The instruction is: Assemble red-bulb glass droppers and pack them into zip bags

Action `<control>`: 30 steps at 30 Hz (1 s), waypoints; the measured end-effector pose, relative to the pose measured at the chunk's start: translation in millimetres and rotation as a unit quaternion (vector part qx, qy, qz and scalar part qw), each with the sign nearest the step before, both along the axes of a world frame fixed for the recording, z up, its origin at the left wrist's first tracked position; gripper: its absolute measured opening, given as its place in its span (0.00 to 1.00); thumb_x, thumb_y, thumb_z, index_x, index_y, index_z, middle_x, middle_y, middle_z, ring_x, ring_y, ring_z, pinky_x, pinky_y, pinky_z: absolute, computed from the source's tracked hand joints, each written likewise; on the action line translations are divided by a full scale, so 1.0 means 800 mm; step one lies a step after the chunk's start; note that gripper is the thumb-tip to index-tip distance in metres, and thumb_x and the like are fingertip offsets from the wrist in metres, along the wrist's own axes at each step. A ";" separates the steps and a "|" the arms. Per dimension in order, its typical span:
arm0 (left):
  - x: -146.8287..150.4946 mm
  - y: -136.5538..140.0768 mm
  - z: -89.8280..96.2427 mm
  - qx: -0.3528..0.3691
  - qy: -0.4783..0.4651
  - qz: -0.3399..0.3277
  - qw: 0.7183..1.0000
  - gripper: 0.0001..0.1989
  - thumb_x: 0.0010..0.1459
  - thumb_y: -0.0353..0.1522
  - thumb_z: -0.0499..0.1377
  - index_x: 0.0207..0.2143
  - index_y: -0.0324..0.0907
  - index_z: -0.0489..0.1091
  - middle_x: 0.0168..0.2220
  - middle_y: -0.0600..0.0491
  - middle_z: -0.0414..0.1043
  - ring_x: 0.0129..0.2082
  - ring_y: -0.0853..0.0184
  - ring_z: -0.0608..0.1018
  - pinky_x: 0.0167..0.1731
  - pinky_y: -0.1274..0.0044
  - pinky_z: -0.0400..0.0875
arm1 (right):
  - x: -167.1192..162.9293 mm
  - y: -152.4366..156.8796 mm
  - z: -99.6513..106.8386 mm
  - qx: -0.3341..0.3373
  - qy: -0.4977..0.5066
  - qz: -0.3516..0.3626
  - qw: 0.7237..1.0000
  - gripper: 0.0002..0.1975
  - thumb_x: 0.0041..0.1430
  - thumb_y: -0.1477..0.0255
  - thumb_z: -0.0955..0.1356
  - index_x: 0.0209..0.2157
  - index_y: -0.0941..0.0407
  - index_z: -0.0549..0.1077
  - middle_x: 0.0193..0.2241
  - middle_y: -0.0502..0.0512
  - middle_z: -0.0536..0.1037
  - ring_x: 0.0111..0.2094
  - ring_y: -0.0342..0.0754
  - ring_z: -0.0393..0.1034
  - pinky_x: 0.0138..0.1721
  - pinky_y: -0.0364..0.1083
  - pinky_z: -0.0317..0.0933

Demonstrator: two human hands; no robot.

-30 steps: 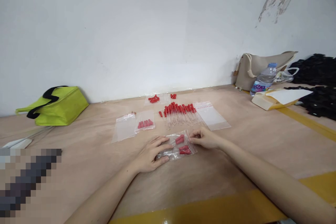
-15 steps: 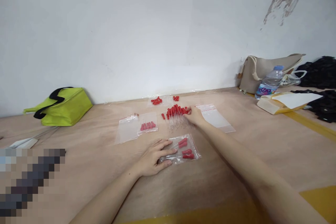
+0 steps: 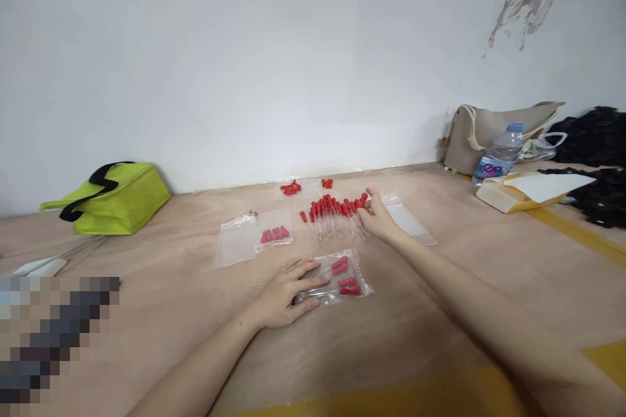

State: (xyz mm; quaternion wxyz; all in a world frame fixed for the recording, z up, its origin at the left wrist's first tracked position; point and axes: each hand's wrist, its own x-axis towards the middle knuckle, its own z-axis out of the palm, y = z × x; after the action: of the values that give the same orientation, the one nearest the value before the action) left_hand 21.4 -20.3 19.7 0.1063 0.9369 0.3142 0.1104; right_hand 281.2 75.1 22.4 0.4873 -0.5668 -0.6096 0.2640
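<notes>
Several droppers [image 3: 327, 207] with red rubber bulbs and thin clear tubes lie in a row, bulbs toward the wall. My right hand [image 3: 381, 218] is at the right end of this row, fingers apart around the last bulb; I see no firm grip on it. My left hand [image 3: 291, 292] lies flat with spread fingers on the left part of a clear zip bag [image 3: 364, 273]. Inside that bag are several red-bulbed droppers, their tubes partly under my fingers.
Left of the row lie an unfilled-looking zip bag [image 3: 235, 244] and a bag of droppers [image 3: 274, 234]. More zip bags [image 3: 408, 218] lie behind my right hand. Loose red bulbs [image 3: 291, 187] rest near the wall. A lime bag [image 3: 120, 199] stands left, a water bottle [image 3: 499, 153] right.
My right hand has moved slightly right, and its fingers have spread. A red bulb now shows between them at the row's right end. My left hand stays on the bag.
</notes>
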 end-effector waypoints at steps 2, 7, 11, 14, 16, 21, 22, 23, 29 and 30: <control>0.000 0.000 0.001 0.000 -0.003 0.001 1.000 0.20 0.58 0.40 0.49 0.53 0.53 0.58 0.57 0.53 0.53 0.56 0.61 0.57 0.54 0.63 0.51 | 0.015 -0.024 -0.016 0.010 0.068 0.000 0.998 0.29 0.48 0.72 0.60 0.53 0.56 0.47 0.28 0.49 0.66 0.23 0.41 0.63 0.26 0.42 0.60; 0.001 0.000 0.000 0.002 -0.013 0.001 1.000 0.20 0.58 0.40 0.50 0.53 0.52 0.59 0.57 0.53 0.54 0.56 0.60 0.57 0.54 0.64 0.52 | 0.021 -0.071 -0.049 -0.030 0.219 -0.018 0.975 0.25 0.46 0.68 0.62 0.47 0.52 0.50 0.23 0.42 0.61 0.16 0.37 0.57 0.16 0.39 0.55; 0.000 0.000 -0.002 0.000 -0.018 0.003 1.000 0.19 0.58 0.40 0.50 0.53 0.52 0.59 0.57 0.53 0.54 0.56 0.60 0.58 0.53 0.64 0.53 | 0.003 -0.087 -0.052 -0.070 0.295 0.013 0.953 0.26 0.41 0.66 0.67 0.41 0.52 0.52 0.23 0.42 0.63 0.21 0.39 0.64 0.23 0.42 0.63; 0.001 0.000 -0.002 -0.001 -0.018 0.011 1.000 0.21 0.57 0.40 0.50 0.54 0.52 0.57 0.57 0.53 0.54 0.56 0.60 0.58 0.53 0.64 0.53 | -0.003 -0.092 -0.049 -0.091 0.323 0.046 0.941 0.26 0.39 0.65 0.70 0.40 0.52 0.54 0.23 0.43 0.65 0.22 0.40 0.66 0.28 0.45 0.66; 0.001 0.000 -0.002 -0.001 -0.019 0.017 1.000 0.23 0.57 0.40 0.50 0.55 0.52 0.54 0.57 0.53 0.54 0.56 0.60 0.58 0.54 0.64 0.53 | 0.001 -0.095 -0.047 -0.117 0.330 0.067 0.934 0.24 0.39 0.64 0.70 0.37 0.54 0.58 0.23 0.44 0.67 0.23 0.40 0.67 0.31 0.45 0.66; 0.001 0.000 -0.004 0.002 -0.026 0.026 0.999 0.23 0.57 0.40 0.50 0.56 0.50 0.53 0.57 0.53 0.55 0.56 0.60 0.58 0.54 0.64 0.53 | 0.016 -0.103 -0.043 -0.150 0.318 0.092 0.932 0.17 0.37 0.66 0.72 0.29 0.56 0.65 0.26 0.49 0.71 0.26 0.41 0.68 0.34 0.45 0.65; 0.001 0.000 -0.004 0.003 -0.029 0.027 0.999 0.24 0.57 0.40 0.50 0.56 0.50 0.53 0.57 0.52 0.55 0.56 0.60 0.58 0.54 0.64 0.53 | 0.016 -0.104 -0.043 -0.154 0.297 0.101 0.937 0.16 0.37 0.66 0.72 0.29 0.57 0.66 0.26 0.49 0.71 0.26 0.41 0.68 0.33 0.45 0.65; 0.001 0.000 -0.004 0.004 -0.031 0.026 0.999 0.24 0.57 0.39 0.50 0.56 0.50 0.53 0.57 0.52 0.55 0.56 0.60 0.58 0.54 0.64 0.53 | 0.016 -0.105 -0.044 -0.159 0.265 0.116 0.944 0.15 0.37 0.67 0.72 0.28 0.57 0.67 0.25 0.49 0.72 0.25 0.41 0.67 0.30 0.44 0.65; 0.002 -0.001 -0.003 0.006 -0.026 0.025 0.999 0.25 0.57 0.39 0.50 0.57 0.49 0.51 0.57 0.51 0.55 0.56 0.60 0.58 0.54 0.64 0.53 | 0.000 -0.107 -0.051 -0.096 0.062 0.175 0.978 0.11 0.43 0.69 0.69 0.31 0.58 0.72 0.22 0.50 0.73 0.20 0.40 0.63 0.21 0.40 0.57; 0.002 -0.001 -0.002 0.005 -0.023 0.026 0.999 0.25 0.58 0.39 0.50 0.57 0.49 0.51 0.57 0.52 0.55 0.56 0.60 0.58 0.54 0.64 0.53 | -0.002 -0.107 -0.052 -0.085 0.060 0.174 0.979 0.10 0.43 0.69 0.68 0.31 0.58 0.72 0.23 0.50 0.74 0.21 0.41 0.64 0.22 0.40 0.57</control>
State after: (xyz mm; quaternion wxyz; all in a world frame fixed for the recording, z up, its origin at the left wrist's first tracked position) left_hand 23.3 -21.3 17.8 0.1060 0.9260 0.3355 0.1366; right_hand 279.7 -10.3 -19.0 0.4199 -0.4744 -0.6438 0.4291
